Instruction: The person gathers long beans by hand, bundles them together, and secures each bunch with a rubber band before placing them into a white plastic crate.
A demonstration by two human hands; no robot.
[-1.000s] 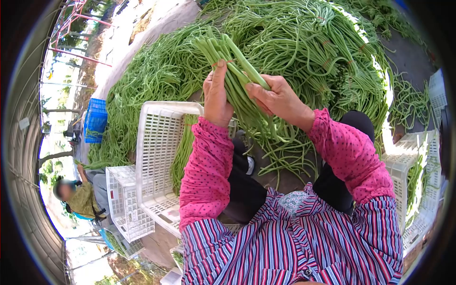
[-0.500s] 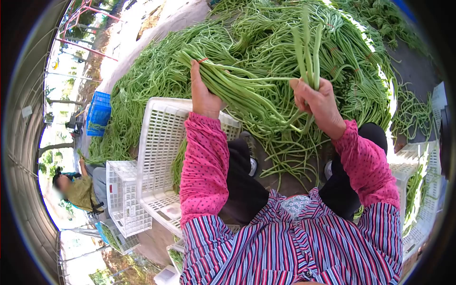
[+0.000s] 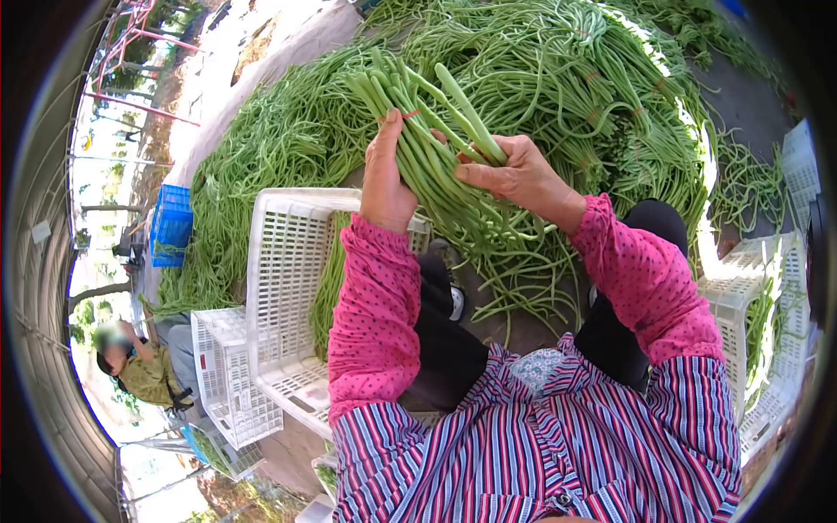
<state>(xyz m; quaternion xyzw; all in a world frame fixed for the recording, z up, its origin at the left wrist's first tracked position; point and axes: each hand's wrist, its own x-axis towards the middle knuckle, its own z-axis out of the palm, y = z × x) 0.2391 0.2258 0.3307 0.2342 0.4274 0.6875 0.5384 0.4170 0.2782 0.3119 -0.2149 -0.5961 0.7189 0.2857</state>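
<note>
Left hand (image 3: 386, 179): palm and fingertips hidden behind the bundle (image 3: 427, 131). Right hand (image 3: 514, 174): fingertips buried among the beans. Bundle's lower ends merge with loose beans below, limits unclear. Crate (image 3: 292, 288): near corner covered by the left sleeve (image 3: 375, 322). Right crate (image 3: 767, 340): cut off by the lens edge. Bean heap (image 3: 558, 61): top cut off. Co-worker (image 3: 144, 366): face blurred, hands too small to tell.

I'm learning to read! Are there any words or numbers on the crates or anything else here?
None: no words or numbers can be read.
White crate: plain plastic, no label showing.
Blue crate: too small to tell.
Bean bundle, held by the left hand and right hand: only a thin red band, no tag.
</note>
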